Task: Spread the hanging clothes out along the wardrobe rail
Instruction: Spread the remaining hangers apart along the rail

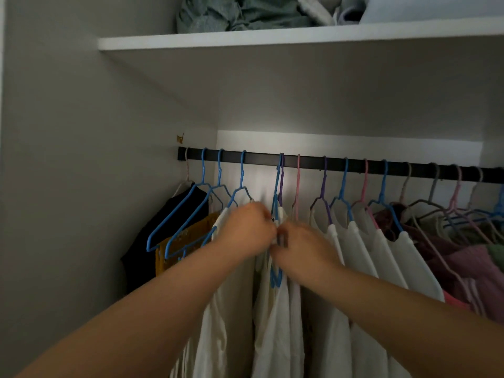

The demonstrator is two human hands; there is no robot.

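Where the two hands meet: in front of the white clothes (275,317), just below the rail (354,165), at the pair of hangers (278,192), one blue and one purple, that hang close together.
Left hand: the left hand (246,230) is curled, its fingers closed near the neck of the blue hanger; it seems to pinch the hanger or the cloth there, but the blur does not let me tell which.
Right hand: the right hand (302,252) is curled too, fingers closed on something small and dark at the same spot, touching the left hand; what it holds I cannot tell.
Rail: a black bar that runs from the left wall to the right edge of the view, under a white shelf (272,36).
Clothes on the rail: a dark garment (169,227) and a yellow one (188,241) at the left end, white ones in the middle, pink and dark red ones (463,260) at the right, where the hangers stand closest.
Empty hangers: two blue hangers (185,219) near the left end, tilted.
On the shelf: a heap of grey-green cloth (240,12).
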